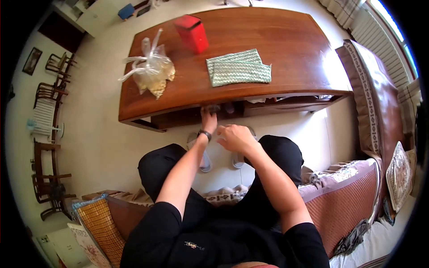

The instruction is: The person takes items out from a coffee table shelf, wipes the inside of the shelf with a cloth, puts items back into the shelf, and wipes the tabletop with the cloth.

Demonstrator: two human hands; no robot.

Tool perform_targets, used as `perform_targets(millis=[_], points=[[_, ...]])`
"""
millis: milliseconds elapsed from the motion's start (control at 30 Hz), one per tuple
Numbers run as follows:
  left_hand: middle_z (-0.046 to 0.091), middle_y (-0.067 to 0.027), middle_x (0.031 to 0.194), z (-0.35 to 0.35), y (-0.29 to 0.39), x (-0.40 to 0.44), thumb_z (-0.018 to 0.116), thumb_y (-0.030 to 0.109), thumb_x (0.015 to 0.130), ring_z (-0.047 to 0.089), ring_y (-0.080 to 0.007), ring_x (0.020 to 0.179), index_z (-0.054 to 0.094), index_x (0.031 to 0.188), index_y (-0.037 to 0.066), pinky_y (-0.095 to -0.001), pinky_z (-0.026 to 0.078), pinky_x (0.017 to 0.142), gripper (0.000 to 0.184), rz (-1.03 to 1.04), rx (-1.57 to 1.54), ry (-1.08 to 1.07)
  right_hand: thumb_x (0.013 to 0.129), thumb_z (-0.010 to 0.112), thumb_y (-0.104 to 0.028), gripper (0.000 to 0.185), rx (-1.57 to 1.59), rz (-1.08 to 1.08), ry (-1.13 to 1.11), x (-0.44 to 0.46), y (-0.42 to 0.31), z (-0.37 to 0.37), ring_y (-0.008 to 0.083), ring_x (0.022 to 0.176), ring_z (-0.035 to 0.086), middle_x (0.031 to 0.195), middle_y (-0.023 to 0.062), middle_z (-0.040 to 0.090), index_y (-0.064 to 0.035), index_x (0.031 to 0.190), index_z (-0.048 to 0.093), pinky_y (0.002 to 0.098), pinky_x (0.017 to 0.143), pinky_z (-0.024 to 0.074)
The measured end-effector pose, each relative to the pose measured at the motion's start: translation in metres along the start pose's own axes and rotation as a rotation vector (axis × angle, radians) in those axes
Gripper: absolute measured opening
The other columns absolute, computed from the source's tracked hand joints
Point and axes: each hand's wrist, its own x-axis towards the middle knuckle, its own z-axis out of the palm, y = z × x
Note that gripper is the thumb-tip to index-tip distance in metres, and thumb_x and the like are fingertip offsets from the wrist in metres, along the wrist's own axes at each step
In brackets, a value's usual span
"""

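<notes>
My left hand [208,119], with a dark band on the wrist, reaches under the front edge of the wooden table [286,35] into its lower shelf. Its fingers close around a small, shiny, glassy-looking object [215,108], whose kind is too dim to tell. Beside that object on the shelf is a blurred purplish item [229,108]. My right hand [237,137] hovers over the gap between my knees, just right of the left wrist. Its fingers are loosely bent and apart, and nothing shows in them.
On the tabletop are a tied clear plastic bag [154,73] of pale yellowish pieces, a red box [192,33] and a folded green-and-white cloth [239,68]. A brown sofa [342,192] lies around me. Wooden chairs [47,178] line the left wall.
</notes>
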Motion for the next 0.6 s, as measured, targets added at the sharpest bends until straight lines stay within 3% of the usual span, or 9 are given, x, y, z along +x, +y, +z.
perform_targets(millis=[133, 167, 200, 267, 333, 367, 467, 567, 600], points=[[0.041, -0.0336, 0.15, -0.024, -0.045, -0.063, 0.06, 0.016, 0.092, 0.04, -0.0485, 0.138, 0.046, 0.142, -0.013, -0.0493, 0.031, 0.12, 0.059, 0.011, 0.092, 0.0, 0.088, 0.069, -0.028, 0.032, 0.072, -0.053, 0.314, -0.002, 0.001, -0.001, 0.0377, 0.092, 0.072, 0.102, 0.0163, 0.073, -0.012, 0.116, 0.064, 0.0491, 0.078, 0.0577], [0.041, -0.0343, 0.15, -0.041, -0.025, -0.088, 0.06, 0.015, 0.092, 0.04, -0.0482, 0.139, 0.045, 0.142, -0.013, -0.049, 0.032, 0.119, 0.059, 0.044, -0.012, 0.048, 0.089, 0.07, -0.027, 0.033, 0.112, -0.047, 0.358, -0.005, -0.002, -0.007, 0.0369, 0.091, 0.071, 0.103, 0.0154, 0.073, -0.0126, 0.118, 0.064, 0.0483, 0.078, 0.0576], [0.041, -0.0258, 0.151, -0.05, -0.025, -0.105, 0.056, 0.013, 0.094, 0.043, -0.0424, 0.138, 0.048, 0.143, -0.005, -0.0439, 0.036, 0.117, 0.053, 0.136, 0.056, 0.108, 0.089, 0.071, -0.026, 0.035, 0.155, -0.039, 0.404, -0.008, -0.005, -0.014, 0.036, 0.091, 0.071, 0.103, 0.0144, 0.072, -0.0132, 0.12, 0.063, 0.0475, 0.078, 0.0575], [0.041, -0.0248, 0.153, -0.086, 0.011, -0.141, 0.055, 0.01, 0.094, 0.045, -0.0401, 0.137, 0.046, 0.146, -0.004, -0.0417, 0.04, 0.114, 0.055, 0.103, -0.006, 0.042, 0.091, 0.071, -0.025, 0.034, 0.297, -0.103, 0.578, -0.015, -0.011, -0.027, 0.0348, 0.092, 0.071, 0.105, 0.013, 0.071, -0.0143, 0.123, 0.062, 0.0455, 0.077, 0.0571], [0.041, -0.0234, 0.154, -0.123, 0.047, -0.155, 0.053, 0.006, 0.095, 0.048, -0.0376, 0.136, 0.044, 0.149, -0.003, -0.0405, 0.042, 0.112, 0.056, 0.235, -0.028, 0.091, 0.094, 0.072, -0.019, 0.033, 0.395, -0.094, 0.75, -0.021, -0.015, -0.039, 0.0296, 0.085, 0.07, 0.101, 0.0118, 0.07, -0.011, 0.124, 0.062, 0.0394, 0.075, 0.0559], [0.043, -0.0275, 0.152, -0.138, 0.06, -0.158, 0.053, 0.008, 0.096, 0.039, -0.0438, 0.143, 0.043, 0.148, -0.006, -0.0462, 0.031, 0.12, 0.055, 0.182, -0.087, 0.08, 0.094, 0.072, -0.017, 0.033, 0.458, -0.095, 0.832, -0.021, -0.012, -0.041, 0.0277, 0.082, 0.069, 0.099, 0.0115, 0.07, -0.0099, 0.124, 0.062, 0.0384, 0.074, 0.0555], [0.045, -0.0254, 0.151, -0.185, 0.125, -0.11, 0.051, 0.008, 0.101, 0.044, -0.0413, 0.14, 0.047, 0.148, -0.003, -0.0433, 0.037, 0.116, 0.049, 0.487, 0.021, 0.174, 0.094, 0.071, -0.012, 0.031, 0.525, -0.095, 0.982, -0.021, -0.008, -0.041, 0.0242, 0.079, 0.067, 0.096, 0.0107, 0.069, -0.0086, 0.122, 0.062, 0.0369, 0.071, 0.0545], [0.049, -0.0255, 0.145, -0.193, 0.204, -0.035, 0.053, 0.011, 0.101, 0.053, -0.0387, 0.13, 0.049, 0.145, -0.004, -0.0401, 0.046, 0.104, 0.047, 0.421, -0.209, 0.052, 0.093, 0.071, -0.012, 0.029, 0.507, -0.048, 1.006, -0.018, -0.009, -0.04, 0.025, 0.074, 0.066, 0.092, 0.0097, 0.068, -0.0095, 0.121, 0.062, 0.0375, 0.07, 0.0542], [0.047, -0.0189, 0.148, -0.175, 0.197, 0.013, 0.054, 0.013, 0.103, 0.053, -0.0305, 0.13, 0.05, 0.146, -0.003, -0.038, 0.046, 0.107, 0.047, 0.62, -0.08, 0.156, 0.093, 0.072, -0.013, 0.03, 0.509, -0.026, 0.97, -0.018, -0.01, -0.04, 0.0261, 0.073, 0.066, 0.092, 0.0103, 0.068, -0.0094, 0.121, 0.062, 0.0381, 0.069, 0.0543]])
